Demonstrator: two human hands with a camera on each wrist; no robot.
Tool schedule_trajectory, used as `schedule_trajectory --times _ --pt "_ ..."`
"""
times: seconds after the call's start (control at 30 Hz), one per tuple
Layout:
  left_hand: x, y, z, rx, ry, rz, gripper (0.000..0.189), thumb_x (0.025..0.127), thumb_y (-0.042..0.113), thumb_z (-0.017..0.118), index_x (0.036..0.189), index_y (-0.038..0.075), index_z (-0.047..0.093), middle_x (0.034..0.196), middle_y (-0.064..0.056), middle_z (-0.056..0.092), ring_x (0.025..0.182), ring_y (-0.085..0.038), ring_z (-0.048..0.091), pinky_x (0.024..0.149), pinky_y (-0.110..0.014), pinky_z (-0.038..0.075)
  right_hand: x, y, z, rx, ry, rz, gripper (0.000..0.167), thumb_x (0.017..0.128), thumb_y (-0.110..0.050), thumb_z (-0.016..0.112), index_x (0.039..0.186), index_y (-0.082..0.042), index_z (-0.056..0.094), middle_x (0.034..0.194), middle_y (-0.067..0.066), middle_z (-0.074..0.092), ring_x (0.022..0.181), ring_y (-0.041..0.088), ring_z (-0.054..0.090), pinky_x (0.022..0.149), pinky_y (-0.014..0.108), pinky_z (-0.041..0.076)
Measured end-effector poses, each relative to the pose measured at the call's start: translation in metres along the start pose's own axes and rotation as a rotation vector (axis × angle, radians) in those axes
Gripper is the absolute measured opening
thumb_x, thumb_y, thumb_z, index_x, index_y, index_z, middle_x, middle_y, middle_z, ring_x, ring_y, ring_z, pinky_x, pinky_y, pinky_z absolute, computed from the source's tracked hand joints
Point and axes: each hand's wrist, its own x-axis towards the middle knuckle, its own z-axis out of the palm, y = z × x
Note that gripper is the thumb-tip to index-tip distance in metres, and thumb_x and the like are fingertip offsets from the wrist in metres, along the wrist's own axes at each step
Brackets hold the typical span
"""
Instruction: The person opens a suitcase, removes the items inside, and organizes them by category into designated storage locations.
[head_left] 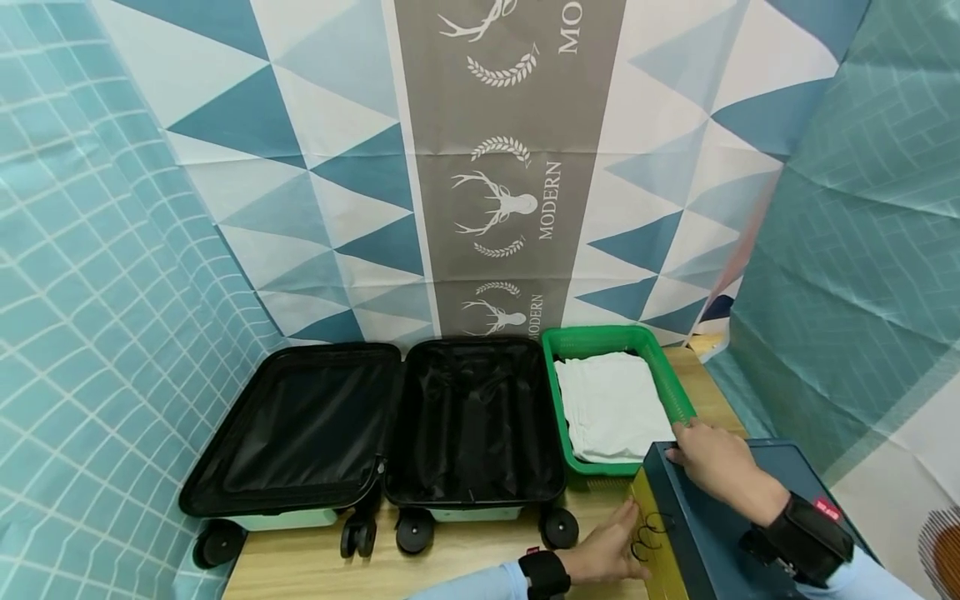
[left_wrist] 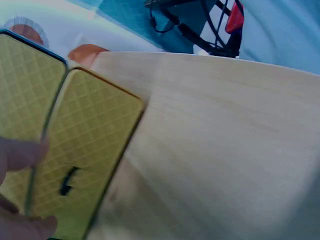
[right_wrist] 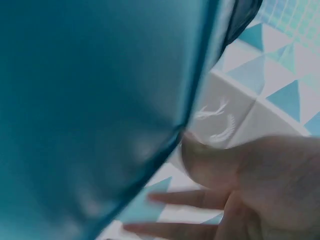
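Observation:
A dark blue case [head_left: 720,550] with a yellow inner side [head_left: 663,575] stands tilted at the right front of the table. My right hand [head_left: 720,467] grips its far left corner; in the right wrist view the thumb [right_wrist: 205,160] lies against the blue edge, with two fingers stretched out beyond it. My left hand [head_left: 611,546] touches the yellow side near some thin black loops [head_left: 651,533]. In the left wrist view two yellow quilted panels [left_wrist: 95,130] meet along a seam, and the left thumb [left_wrist: 20,152] lies by that seam.
An opened suitcase [head_left: 476,417] with black lining lies left of the hands, its lid half [head_left: 307,425] spread to the left. Behind the case stands a green basket [head_left: 667,375] holding folded white cloth [head_left: 611,408]. Patterned curtains surround the wooden table [head_left: 300,567].

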Motion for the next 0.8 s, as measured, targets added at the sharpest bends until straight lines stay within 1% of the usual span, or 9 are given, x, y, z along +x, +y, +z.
schedule_trajectory --times 0.13,0.23,0.27,0.37,0.47,0.6,0.67,0.73,0.8 --pt "-0.001 0.022 -0.011 0.052 0.073 0.042 0.075 0.094 0.0 0.062 0.156 0.001 0.02 0.161 -0.017 0.019 0.14 -0.017 0.037 0.09 -0.02 0.045 -0.013 -0.013 -0.002 0.025 0.04 0.079 0.048 0.088 -0.038 0.073 0.059 -0.014 0.043 0.054 0.0 0.027 0.041 0.014 0.031 0.044 0.027 0.02" --pt "-0.001 0.029 -0.013 0.065 0.06 0.102 0.071 0.095 0.001 0.057 0.156 0.002 0.021 0.162 -0.016 0.018 0.144 -0.02 0.031 0.08 -0.016 0.044 -0.019 -0.018 -0.001 -0.001 0.019 0.05 0.054 0.084 -0.043 0.075 0.056 -0.016 0.037 0.056 -0.002 0.021 0.042 0.012 0.024 0.048 0.026 0.015" --pt "-0.001 0.029 -0.013 0.06 0.042 0.115 0.07 0.096 0.001 0.055 0.157 0.003 0.02 0.162 -0.016 0.017 0.141 -0.018 0.037 0.071 -0.016 0.042 -0.02 -0.018 0.0 -0.01 0.01 0.045 0.056 0.083 -0.044 0.076 0.057 -0.017 0.035 0.056 -0.002 0.02 0.042 0.011 0.022 0.048 0.026 0.015" --pt "-0.002 0.03 -0.01 0.007 -0.006 0.105 0.07 0.097 -0.001 0.052 0.158 0.007 0.018 0.164 -0.013 0.012 0.102 -0.006 0.059 0.054 -0.021 0.032 -0.02 -0.019 0.0 0.013 -0.063 0.06 0.053 0.084 -0.037 0.077 0.058 -0.017 0.035 0.058 -0.001 0.02 0.045 0.012 0.024 0.049 0.027 0.016" --pt "-0.002 0.029 -0.008 -0.055 -0.017 0.083 0.073 0.096 -0.004 0.051 0.159 0.01 0.017 0.165 -0.01 0.009 0.059 -0.005 0.042 0.049 -0.025 0.029 -0.017 -0.02 -0.002 0.043 -0.183 0.101 0.045 0.087 -0.028 0.076 0.062 -0.015 0.04 0.06 0.001 0.026 0.049 0.016 0.033 0.052 0.032 0.022" --pt "-0.002 0.028 -0.008 -0.024 0.031 0.081 0.072 0.094 -0.006 0.052 0.158 0.011 0.022 0.164 -0.008 0.013 0.046 -0.008 0.028 0.048 -0.022 0.028 -0.012 -0.018 -0.002 0.026 -0.268 0.1 0.032 0.088 -0.023 0.075 0.07 -0.01 0.052 0.066 0.007 0.042 0.058 0.025 0.048 0.062 0.043 0.038" --pt "-0.001 0.028 -0.008 0.111 0.114 0.139 0.063 0.095 -0.006 0.052 0.154 0.008 0.034 0.16 -0.008 0.027 0.057 -0.003 0.049 0.058 -0.016 0.036 -0.011 -0.015 -0.002 0.015 -0.284 0.088 0.027 0.087 -0.022 0.076 0.075 -0.009 0.056 0.071 0.009 0.047 0.063 0.028 0.052 0.074 0.052 0.046" --pt "0.001 0.027 -0.01 0.27 0.229 0.217 0.052 0.094 -0.007 0.052 0.145 0.005 0.048 0.151 -0.008 0.044 0.087 -0.004 0.064 0.084 -0.011 0.041 -0.011 -0.013 -0.002 0.017 -0.302 0.083 0.024 0.087 -0.021 0.076 0.079 -0.008 0.057 0.073 0.008 0.048 0.066 0.028 0.053 0.089 0.062 0.043" --pt "0.004 0.026 -0.014 0.451 0.372 0.297 0.042 0.094 -0.008 0.053 0.134 0.005 0.059 0.138 -0.008 0.057 0.118 -0.012 0.059 0.108 -0.023 0.033 -0.012 -0.009 -0.002 0.012 -0.307 0.083 0.025 0.087 -0.022 0.077 0.079 -0.008 0.057 0.07 0.007 0.046 0.064 0.028 0.053 0.091 0.064 0.042"
